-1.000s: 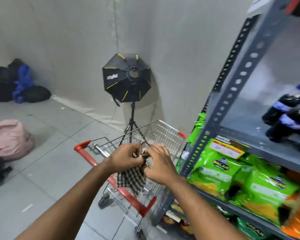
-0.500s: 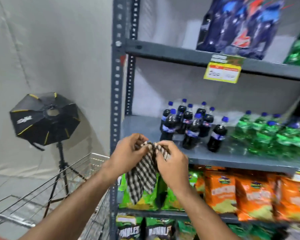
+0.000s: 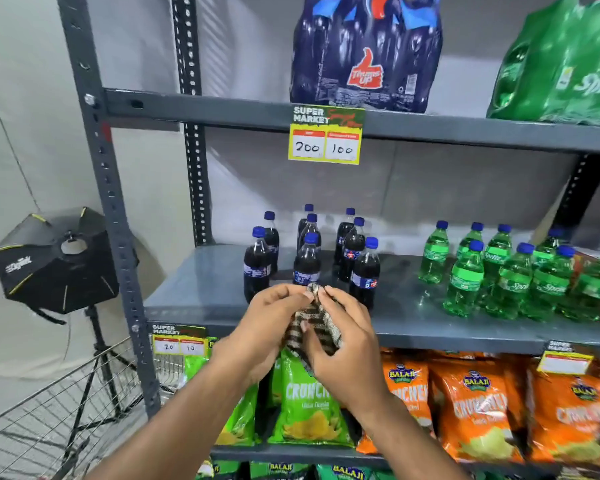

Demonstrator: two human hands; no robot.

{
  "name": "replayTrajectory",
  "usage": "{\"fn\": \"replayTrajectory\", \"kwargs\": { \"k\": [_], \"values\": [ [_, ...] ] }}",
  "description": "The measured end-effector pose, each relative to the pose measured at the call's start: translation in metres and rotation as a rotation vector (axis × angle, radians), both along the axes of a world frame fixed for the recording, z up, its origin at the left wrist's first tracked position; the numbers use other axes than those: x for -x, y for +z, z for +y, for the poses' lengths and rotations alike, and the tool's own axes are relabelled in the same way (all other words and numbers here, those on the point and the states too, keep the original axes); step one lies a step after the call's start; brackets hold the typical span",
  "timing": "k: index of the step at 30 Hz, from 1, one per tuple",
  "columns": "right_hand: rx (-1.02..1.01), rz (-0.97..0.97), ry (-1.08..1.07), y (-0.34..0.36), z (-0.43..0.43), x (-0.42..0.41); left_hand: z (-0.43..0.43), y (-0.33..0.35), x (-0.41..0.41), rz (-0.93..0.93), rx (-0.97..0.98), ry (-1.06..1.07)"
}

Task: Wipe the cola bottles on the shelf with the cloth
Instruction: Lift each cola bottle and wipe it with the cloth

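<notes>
Several dark cola bottles (image 3: pixel 307 261) with blue caps stand in a cluster on the grey middle shelf (image 3: pixel 194 292). A black-and-white checked cloth (image 3: pixel 310 323) is bunched between both hands just in front of the shelf's edge, below the nearest bottles. My left hand (image 3: pixel 264 330) pinches its top from the left. From the right, my right hand (image 3: pixel 343 348) grips it with fingers curled over the fabric. Neither hand touches a bottle.
Green soda bottles (image 3: pixel 499 271) fill the right of the same shelf. Wrapped bottle packs (image 3: pixel 368 50) sit on the shelf above, snack bags (image 3: pixel 471 410) on the one below. A wire shopping cart (image 3: pixel 59 417) and a black softbox (image 3: pixel 56 258) on a tripod stand at left.
The view has swung from the cart and floor up to the shelf and moved closer. Both hands lifted the cloth toward the shelf edge and bunched it tighter.
</notes>
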State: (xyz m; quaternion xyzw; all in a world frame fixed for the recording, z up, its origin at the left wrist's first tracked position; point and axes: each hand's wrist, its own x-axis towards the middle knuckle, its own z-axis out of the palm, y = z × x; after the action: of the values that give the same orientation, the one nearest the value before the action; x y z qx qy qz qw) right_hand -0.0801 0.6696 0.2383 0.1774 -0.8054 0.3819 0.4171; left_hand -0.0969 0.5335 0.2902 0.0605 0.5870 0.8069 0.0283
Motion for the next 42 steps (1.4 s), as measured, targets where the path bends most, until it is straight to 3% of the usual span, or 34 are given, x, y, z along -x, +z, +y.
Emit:
{"fn": "replayTrajectory", "kwargs": {
  "k": [6, 11, 15, 20, 22, 27, 36, 42],
  "values": [
    [-0.008, 0.157, -0.028, -0.006, 0.034, 0.019, 0.015, 0.003, -0.001, -0.009, -0.063, -0.196],
    [0.004, 0.264, -0.041, 0.002, 0.047, 0.037, 0.008, 0.006, 0.017, 0.019, 0.072, -0.308],
    [0.013, 0.28, -0.005, 0.008, 0.047, 0.042, -0.001, 0.012, 0.047, 0.216, 0.331, -0.111],
    [0.012, 0.208, 0.022, 0.003, 0.043, 0.037, -0.009, 0.027, 0.097, 0.485, 0.424, 0.171],
    [-0.006, 0.193, 0.011, 0.001, 0.043, 0.035, -0.008, 0.026, 0.116, 0.51, 0.484, 0.148],
    [-0.064, 0.159, -0.058, -0.002, 0.045, 0.031, -0.003, 0.018, 0.156, 0.356, 0.612, -0.061],
    [-0.1, 0.067, -0.117, 0.001, 0.047, 0.029, 0.004, 0.017, 0.174, 0.357, 0.474, -0.2],
    [-0.132, 0.068, -0.121, 0.008, 0.043, 0.03, 0.009, 0.024, 0.171, 0.345, 0.173, -0.319]
  ]
}}
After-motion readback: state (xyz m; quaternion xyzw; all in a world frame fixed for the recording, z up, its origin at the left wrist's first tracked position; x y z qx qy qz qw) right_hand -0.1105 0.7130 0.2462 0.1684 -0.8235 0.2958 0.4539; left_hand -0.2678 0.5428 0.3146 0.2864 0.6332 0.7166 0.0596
